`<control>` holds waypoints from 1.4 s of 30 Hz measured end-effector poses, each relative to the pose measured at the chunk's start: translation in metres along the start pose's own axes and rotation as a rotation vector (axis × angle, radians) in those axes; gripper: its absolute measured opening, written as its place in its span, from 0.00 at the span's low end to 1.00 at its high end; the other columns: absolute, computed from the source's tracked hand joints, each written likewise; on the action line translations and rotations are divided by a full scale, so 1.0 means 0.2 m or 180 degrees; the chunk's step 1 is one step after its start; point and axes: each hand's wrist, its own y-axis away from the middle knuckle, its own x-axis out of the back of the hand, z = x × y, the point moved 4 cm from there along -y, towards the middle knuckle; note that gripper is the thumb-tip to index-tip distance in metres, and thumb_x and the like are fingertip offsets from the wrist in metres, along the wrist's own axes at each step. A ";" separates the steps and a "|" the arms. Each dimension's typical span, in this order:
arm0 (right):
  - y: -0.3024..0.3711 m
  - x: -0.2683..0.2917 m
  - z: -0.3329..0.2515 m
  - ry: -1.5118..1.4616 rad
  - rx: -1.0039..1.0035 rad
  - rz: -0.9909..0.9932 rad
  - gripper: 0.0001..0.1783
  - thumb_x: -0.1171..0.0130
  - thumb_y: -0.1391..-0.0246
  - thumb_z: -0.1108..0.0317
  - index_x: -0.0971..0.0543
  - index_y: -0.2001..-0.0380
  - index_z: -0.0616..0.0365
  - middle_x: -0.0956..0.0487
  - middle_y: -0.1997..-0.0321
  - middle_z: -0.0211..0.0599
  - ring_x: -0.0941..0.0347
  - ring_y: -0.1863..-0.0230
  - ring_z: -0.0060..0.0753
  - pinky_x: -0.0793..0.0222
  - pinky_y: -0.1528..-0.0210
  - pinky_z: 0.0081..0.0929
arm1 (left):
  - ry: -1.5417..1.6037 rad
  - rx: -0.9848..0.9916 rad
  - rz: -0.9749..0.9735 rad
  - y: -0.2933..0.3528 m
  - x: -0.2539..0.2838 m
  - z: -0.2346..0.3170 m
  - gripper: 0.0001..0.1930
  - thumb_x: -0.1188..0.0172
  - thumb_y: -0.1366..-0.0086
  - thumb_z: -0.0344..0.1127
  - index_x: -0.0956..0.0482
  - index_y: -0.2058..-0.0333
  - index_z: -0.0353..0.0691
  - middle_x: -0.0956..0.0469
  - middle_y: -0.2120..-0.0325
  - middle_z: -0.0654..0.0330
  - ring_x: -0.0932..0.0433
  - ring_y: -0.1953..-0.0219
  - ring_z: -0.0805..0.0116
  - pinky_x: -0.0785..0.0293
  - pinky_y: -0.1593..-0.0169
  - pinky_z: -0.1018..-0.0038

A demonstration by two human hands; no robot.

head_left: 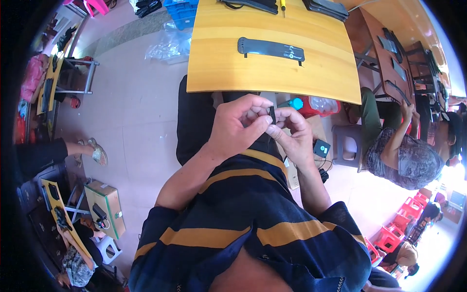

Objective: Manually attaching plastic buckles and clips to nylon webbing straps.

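Observation:
Both my hands meet above my lap, just short of the table's near edge. Between them is a small black strip (272, 115), too small to name more exactly. My left hand (241, 124) pinches it with thumb and fingertips. From the other side my right hand (294, 134) closes on it too, thumb and bent fingers together. Beyond them, on the yellow wooden table (219, 73), lies a flat dark grey strap-like piece (270, 49) with pale printing and two short black tabs at its lower edge.
At the table's far side are a yellow-handled screwdriver (283, 6) and dark pouches (326, 9). A blue crate (181, 14) and clear plastic bags (170, 43) stand left of it. Under the right side sits a red container (321, 106). Another person (408, 151) works at the right.

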 end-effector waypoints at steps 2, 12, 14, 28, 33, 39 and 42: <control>0.01 0.00 0.03 0.0085 0.0013 -0.0002 0.15 0.27 0.44 0.75 0.18 0.54 0.60 0.19 0.58 0.29 0.24 0.59 0.17 0.26 0.56 0.19 | -0.0067 -0.0046 -0.0009 -0.01 0.01 -0.01 0.14 0.35 0.36 0.21 0.20 0.51 0.34 0.19 0.69 0.68 0.25 0.69 0.87 0.29 0.66 0.85; 0.00 0.00 0.10 0.0550 0.0026 0.0030 0.15 0.28 0.43 0.75 0.18 0.54 0.61 0.19 0.57 0.28 0.25 0.60 0.15 0.27 0.59 0.16 | -0.0694 -0.0342 0.0144 -0.03 -0.01 -0.03 0.15 0.31 0.42 0.23 0.18 0.55 0.36 0.17 0.68 0.62 0.18 0.66 0.75 0.22 0.63 0.77; -0.02 0.00 0.05 0.0667 0.0068 -0.0005 0.14 0.29 0.42 0.75 0.19 0.54 0.61 0.19 0.57 0.28 0.25 0.60 0.16 0.27 0.58 0.17 | -0.0932 -0.0277 0.0067 -0.02 -0.01 -0.05 0.15 0.31 0.43 0.24 0.18 0.55 0.36 0.16 0.67 0.59 0.16 0.64 0.70 0.20 0.61 0.74; -0.02 0.10 0.11 -0.0054 -0.1420 -0.0414 0.08 0.42 0.31 0.65 0.19 0.62 0.58 0.18 0.67 0.25 0.23 0.64 0.15 0.29 0.63 0.17 | -0.2283 -0.0735 -0.0360 -0.01 -0.06 -0.09 0.15 0.31 0.43 0.29 0.18 0.56 0.40 0.15 0.60 0.55 0.15 0.59 0.52 0.18 0.56 0.64; -0.01 0.14 0.15 -0.0311 -0.1709 -0.0561 0.09 0.43 0.31 0.63 0.19 0.62 0.56 0.16 0.67 0.27 0.18 0.63 0.18 0.27 0.63 0.16 | -0.2045 -0.0613 -0.0597 0.01 -0.06 -0.14 0.15 0.32 0.42 0.29 0.18 0.55 0.40 0.15 0.59 0.54 0.15 0.58 0.52 0.18 0.56 0.64; 0.03 0.13 0.22 -0.0412 -0.1748 -0.0413 0.08 0.43 0.30 0.64 0.18 0.62 0.55 0.14 0.66 0.28 0.16 0.63 0.20 0.26 0.63 0.15 | -0.1734 -0.0116 -0.0440 0.01 -0.06 -0.21 0.12 0.32 0.42 0.27 0.19 0.59 0.39 0.15 0.59 0.53 0.15 0.59 0.52 0.19 0.55 0.65; 0.05 0.10 0.27 -0.0348 -0.1591 -0.0263 0.08 0.43 0.30 0.66 0.18 0.63 0.56 0.15 0.67 0.28 0.19 0.65 0.18 0.28 0.64 0.15 | -0.1763 -0.0569 0.0062 0.03 -0.07 -0.21 0.10 0.31 0.44 0.28 0.21 0.63 0.40 0.16 0.64 0.55 0.17 0.62 0.48 0.20 0.58 0.61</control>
